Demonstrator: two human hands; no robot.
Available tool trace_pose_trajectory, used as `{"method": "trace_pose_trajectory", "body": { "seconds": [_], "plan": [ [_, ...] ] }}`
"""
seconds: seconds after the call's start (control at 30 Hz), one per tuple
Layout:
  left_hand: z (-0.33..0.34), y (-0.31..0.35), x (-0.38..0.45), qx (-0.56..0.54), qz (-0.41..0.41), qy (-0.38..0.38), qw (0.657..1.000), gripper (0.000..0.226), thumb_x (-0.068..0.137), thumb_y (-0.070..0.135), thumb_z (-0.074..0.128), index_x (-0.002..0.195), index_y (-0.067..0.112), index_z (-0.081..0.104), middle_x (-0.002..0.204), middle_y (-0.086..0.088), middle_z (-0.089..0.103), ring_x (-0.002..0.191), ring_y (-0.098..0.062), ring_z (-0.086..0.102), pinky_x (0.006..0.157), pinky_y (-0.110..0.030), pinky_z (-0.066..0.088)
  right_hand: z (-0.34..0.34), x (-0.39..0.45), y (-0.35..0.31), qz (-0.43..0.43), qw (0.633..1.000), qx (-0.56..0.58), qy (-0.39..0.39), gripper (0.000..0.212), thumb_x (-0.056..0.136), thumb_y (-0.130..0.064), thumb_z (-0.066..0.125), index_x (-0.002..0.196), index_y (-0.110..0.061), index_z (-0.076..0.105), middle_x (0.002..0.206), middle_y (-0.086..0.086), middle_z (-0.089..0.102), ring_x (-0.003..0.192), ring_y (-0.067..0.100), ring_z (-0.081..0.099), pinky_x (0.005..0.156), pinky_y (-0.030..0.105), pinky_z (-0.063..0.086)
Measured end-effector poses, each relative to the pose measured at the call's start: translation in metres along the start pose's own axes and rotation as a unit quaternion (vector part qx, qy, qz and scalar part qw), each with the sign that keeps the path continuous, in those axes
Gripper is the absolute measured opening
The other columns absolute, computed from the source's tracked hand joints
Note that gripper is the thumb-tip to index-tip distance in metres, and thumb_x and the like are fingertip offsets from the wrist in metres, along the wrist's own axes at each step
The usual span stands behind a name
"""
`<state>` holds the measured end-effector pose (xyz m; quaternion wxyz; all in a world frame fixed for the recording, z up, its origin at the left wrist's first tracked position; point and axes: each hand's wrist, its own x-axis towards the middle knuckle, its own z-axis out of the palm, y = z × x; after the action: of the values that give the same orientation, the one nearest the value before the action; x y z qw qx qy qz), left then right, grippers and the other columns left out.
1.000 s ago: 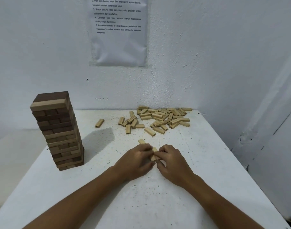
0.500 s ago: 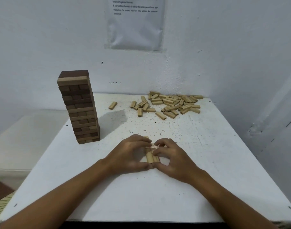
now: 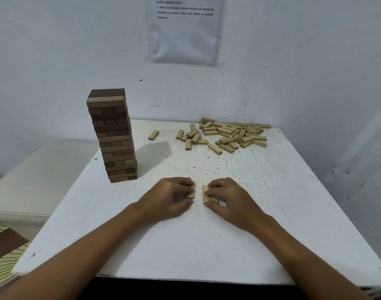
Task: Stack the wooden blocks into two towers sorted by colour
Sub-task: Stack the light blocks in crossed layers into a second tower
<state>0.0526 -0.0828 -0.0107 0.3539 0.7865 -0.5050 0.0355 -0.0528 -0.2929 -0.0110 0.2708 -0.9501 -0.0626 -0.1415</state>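
A white table [image 3: 271, 213] speckled with small dark flecks fills the near and middle ground, its far edge meeting a rough white wall [image 3: 55, 50]. On the wall above the table's far side hangs a printed paper sheet [image 3: 185, 37] in a clear sleeve, its small lines of text too blurred to read. To the left stands a lower white surface [image 3: 40, 169], and at the near left corner a dark brown slatted object [image 3: 6, 243] lies on a pale striped mat [image 3: 3, 263].
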Motion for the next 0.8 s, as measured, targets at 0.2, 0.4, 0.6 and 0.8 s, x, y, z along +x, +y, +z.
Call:
{"method": "trace_pose_trajectory", "body": {
  "seconds": [0.2,0.4,0.6,0.8],
  "plan": [
    [0.0,0.011,0.005,-0.038,-0.032,0.008,0.999,0.041,0.075,0.025,0.082,0.113,0.012,0.073,0.113,0.003,0.071,0.103,0.0,0.063,0.089,-0.017,0.05,0.006,0.003,-0.008,0.011,0.998,0.054,-0.028,0.039,0.084,-0.043,0.069,0.117,-0.022,0.071,0.122,-0.009,0.057,0.115,0.006,0.046,0.095,0.031,0.044],
    [0.0,0.01,0.013,-0.022,-0.133,-0.054,0.989,0.086,0.065,0.048,0.087,0.14,0.028,0.049,0.127,0.006,0.056,0.118,-0.008,0.05,0.1,-0.029,0.044,-0.012,0.002,-0.004,0.071,0.992,0.065,-0.082,0.066,0.078,-0.031,0.076,0.14,-0.031,0.051,0.133,-0.024,0.045,0.132,0.004,0.035,0.113,0.039,0.032],
    [0.007,0.012,0.018,-0.065,-0.155,-0.051,0.984,0.081,0.063,0.044,0.086,0.134,0.031,0.049,0.118,0.013,0.065,0.115,-0.005,0.056,0.101,-0.031,0.044,-0.012,0.006,-0.001,0.115,0.985,0.112,-0.064,0.065,0.074,-0.031,0.081,0.134,-0.035,0.056,0.119,-0.014,0.053,0.118,0.006,0.052,0.104,0.04,0.045],
    [0.005,0.014,0.01,-0.092,-0.153,-0.036,0.983,0.075,0.061,0.041,0.086,0.127,0.029,0.054,0.113,0.014,0.068,0.111,0.002,0.058,0.097,-0.02,0.043,-0.007,0.002,-0.004,0.109,0.986,0.111,-0.055,0.063,0.071,-0.033,0.084,0.13,-0.036,0.06,0.116,-0.019,0.052,0.116,0.003,0.052,0.105,0.04,0.042]
  ]
}}
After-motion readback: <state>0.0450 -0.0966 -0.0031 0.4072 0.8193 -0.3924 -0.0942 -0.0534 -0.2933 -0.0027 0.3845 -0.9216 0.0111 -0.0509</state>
